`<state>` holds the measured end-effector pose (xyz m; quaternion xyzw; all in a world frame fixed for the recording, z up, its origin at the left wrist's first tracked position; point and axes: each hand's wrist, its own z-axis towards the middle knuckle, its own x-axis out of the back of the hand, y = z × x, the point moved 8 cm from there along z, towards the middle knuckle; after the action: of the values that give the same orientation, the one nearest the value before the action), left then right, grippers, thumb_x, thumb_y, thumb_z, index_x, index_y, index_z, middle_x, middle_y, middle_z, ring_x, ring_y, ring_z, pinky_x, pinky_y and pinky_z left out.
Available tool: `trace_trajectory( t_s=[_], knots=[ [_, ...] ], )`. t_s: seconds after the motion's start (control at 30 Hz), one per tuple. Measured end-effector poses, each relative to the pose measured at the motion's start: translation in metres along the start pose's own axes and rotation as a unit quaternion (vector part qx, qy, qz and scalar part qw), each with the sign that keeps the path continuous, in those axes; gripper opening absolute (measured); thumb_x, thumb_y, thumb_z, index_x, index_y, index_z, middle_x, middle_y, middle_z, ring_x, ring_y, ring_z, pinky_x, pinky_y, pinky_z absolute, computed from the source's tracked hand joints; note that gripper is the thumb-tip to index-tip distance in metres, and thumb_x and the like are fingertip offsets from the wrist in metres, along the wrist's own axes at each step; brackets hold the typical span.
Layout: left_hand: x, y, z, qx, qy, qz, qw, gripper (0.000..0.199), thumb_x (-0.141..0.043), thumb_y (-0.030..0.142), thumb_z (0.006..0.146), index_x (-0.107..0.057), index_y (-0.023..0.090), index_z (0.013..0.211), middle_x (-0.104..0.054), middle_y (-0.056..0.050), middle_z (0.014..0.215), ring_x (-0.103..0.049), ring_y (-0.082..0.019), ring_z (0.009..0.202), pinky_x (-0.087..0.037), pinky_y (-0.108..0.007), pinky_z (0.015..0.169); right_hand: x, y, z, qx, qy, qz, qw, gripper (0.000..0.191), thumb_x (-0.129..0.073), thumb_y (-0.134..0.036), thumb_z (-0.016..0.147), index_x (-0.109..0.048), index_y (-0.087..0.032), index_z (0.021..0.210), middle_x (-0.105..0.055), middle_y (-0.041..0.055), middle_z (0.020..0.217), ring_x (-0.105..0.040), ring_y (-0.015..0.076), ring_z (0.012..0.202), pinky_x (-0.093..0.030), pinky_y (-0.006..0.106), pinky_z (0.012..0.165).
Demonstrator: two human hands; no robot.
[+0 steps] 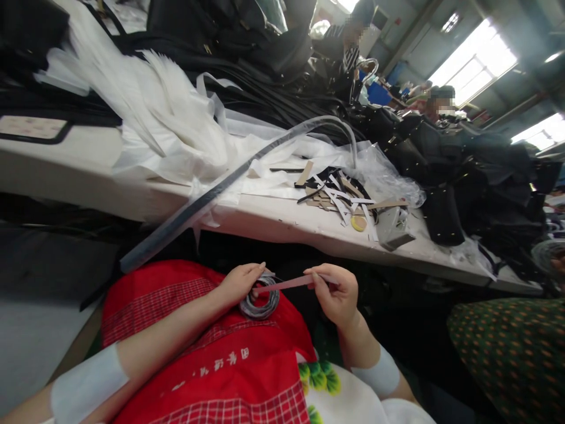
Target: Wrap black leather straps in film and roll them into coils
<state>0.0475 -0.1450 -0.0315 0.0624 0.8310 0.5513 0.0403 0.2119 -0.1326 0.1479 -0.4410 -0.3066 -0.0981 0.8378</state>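
Over my lap, my left hand [242, 284] grips a coiled grey roll of thin strip [263, 307] at its upper side, thumb on top. A narrow translucent strip [289, 284] stretches from the roll to the right. Its far end is pinched between the thumb and fingers of my right hand [338, 292]. Whether the strip is one piece with the coil is hard to make out. Under both hands lies a red apron [247, 359] with checked bands.
On the white table [265, 219] ahead lie a long plastic-wrapped dark strip [212, 194] overhanging the edge, white sheeting [176, 118], and cut scraps [335, 194]. Black bags [468, 171] pile up at right. A person in patterned green cloth [507, 347] sits close on the right.
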Motion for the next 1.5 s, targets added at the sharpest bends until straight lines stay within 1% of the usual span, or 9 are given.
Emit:
trace_trajectory(
  t_s=[0.27, 0.5, 0.73, 0.83, 0.97, 1.07, 1.23, 1.33, 1.5],
  knots=[
    [0.021, 0.024, -0.007, -0.067, 0.077, 0.065, 0.993, 0.049, -0.043, 0.057, 0.089, -0.073, 0.018, 0.094, -0.074, -0.003, 0.074, -0.064, -0.018, 0.056, -0.047, -0.026, 0.054, -0.029, -0.024, -0.021, 0.107, -0.048, -0.145, 0.983, 0.013, -0.058, -0.013, 0.085, -0.067, -0.018, 0.094, -0.071, 0.0040, 0.075, -0.064, 0.0155, 0.064, -0.046, 0.028, 0.062],
    [0.029, 0.030, -0.009, -0.092, 0.099, 0.117, 0.984, 0.045, -0.045, 0.054, 0.087, -0.073, 0.020, 0.094, -0.076, -0.005, 0.095, -0.068, -0.025, 0.092, -0.052, -0.030, 0.075, -0.078, -0.019, -0.036, 0.097, -0.084, -0.206, 0.970, 0.015, -0.054, -0.020, 0.090, -0.068, -0.018, 0.091, -0.068, 0.0025, 0.067, -0.061, 0.0147, 0.059, -0.042, 0.028, 0.059],
    [0.016, 0.020, -0.012, -0.067, -0.002, 0.110, 0.992, 0.034, -0.047, 0.047, 0.081, -0.064, 0.020, 0.067, -0.067, 0.000, 0.059, -0.064, -0.020, 0.056, -0.049, -0.028, 0.054, -0.094, 0.006, -0.030, 0.000, -0.080, -0.127, 0.989, 0.015, -0.057, -0.023, 0.089, -0.071, -0.020, 0.093, -0.074, 0.0021, 0.080, -0.068, 0.0146, 0.071, -0.046, 0.024, 0.068],
    [0.017, 0.018, -0.020, -0.073, -0.004, 0.109, 0.991, 0.033, -0.046, 0.044, 0.080, -0.062, 0.020, 0.064, -0.067, -0.001, 0.064, -0.064, -0.021, 0.065, -0.049, -0.028, 0.061, -0.090, 0.014, -0.021, -0.054, -0.072, -0.086, 0.992, 0.011, -0.063, -0.027, 0.085, -0.071, -0.021, 0.082, -0.073, 0.0014, 0.078, -0.067, 0.0151, 0.071, -0.047, 0.025, 0.068],
    [0.021, 0.035, -0.037, -0.112, 0.000, 0.114, 0.987, 0.034, -0.042, 0.042, 0.088, -0.066, 0.020, 0.081, -0.069, -0.001, 0.079, -0.063, -0.019, 0.078, -0.048, -0.028, 0.072, -0.084, 0.022, -0.012, -0.133, -0.058, 0.014, 0.989, 0.011, -0.070, -0.029, 0.081, -0.072, -0.019, 0.076, -0.071, 0.0016, 0.074, -0.063, 0.0134, 0.065, -0.046, 0.024, 0.063],
    [0.022, 0.058, -0.051, -0.164, 0.002, 0.129, 0.978, 0.030, -0.045, 0.041, 0.091, -0.062, 0.020, 0.076, -0.063, 0.002, 0.073, -0.060, -0.016, 0.072, -0.045, -0.024, 0.068, -0.086, 0.028, -0.011, -0.199, -0.067, 0.135, 0.968, 0.017, -0.072, -0.033, 0.078, -0.071, -0.017, 0.075, -0.069, 0.0025, 0.070, -0.060, 0.0128, 0.061, -0.045, 0.023, 0.058],
    [0.019, 0.074, -0.065, -0.179, -0.008, 0.143, 0.974, 0.028, -0.051, 0.040, 0.091, -0.062, 0.020, 0.074, -0.063, 0.003, 0.070, -0.059, -0.015, 0.067, -0.045, -0.023, 0.065, -0.101, 0.037, -0.024, -0.314, -0.117, 0.305, 0.891, 0.029, -0.075, -0.041, 0.075, -0.066, -0.014, 0.070, -0.061, -0.0015, 0.058, -0.050, 0.0081, 0.048, -0.039, 0.020, 0.046],
    [0.014, 0.073, -0.069, -0.174, -0.021, 0.173, 0.969, 0.026, -0.054, 0.043, 0.089, -0.065, 0.020, 0.081, -0.067, 0.001, 0.075, -0.062, -0.016, 0.069, -0.046, -0.024, 0.066, -0.106, 0.040, -0.030, -0.354, -0.135, 0.330, 0.865, 0.036, -0.076, -0.047, 0.071, -0.063, -0.014, 0.067, -0.056, -0.0040, 0.052, -0.045, 0.0061, 0.040, -0.033, 0.018, 0.039],
    [0.009, 0.075, -0.074, -0.191, 0.001, 0.202, 0.960, 0.019, -0.059, 0.038, 0.085, -0.067, 0.020, 0.082, -0.068, 0.000, 0.076, -0.062, -0.016, 0.068, -0.047, -0.025, 0.065, -0.109, 0.054, -0.030, -0.386, -0.120, 0.318, 0.858, 0.051, -0.065, -0.064, 0.076, -0.063, -0.014, 0.066, -0.057, -0.0018, 0.052, -0.047, 0.0072, 0.040, -0.034, 0.019, 0.039]
  ],
)
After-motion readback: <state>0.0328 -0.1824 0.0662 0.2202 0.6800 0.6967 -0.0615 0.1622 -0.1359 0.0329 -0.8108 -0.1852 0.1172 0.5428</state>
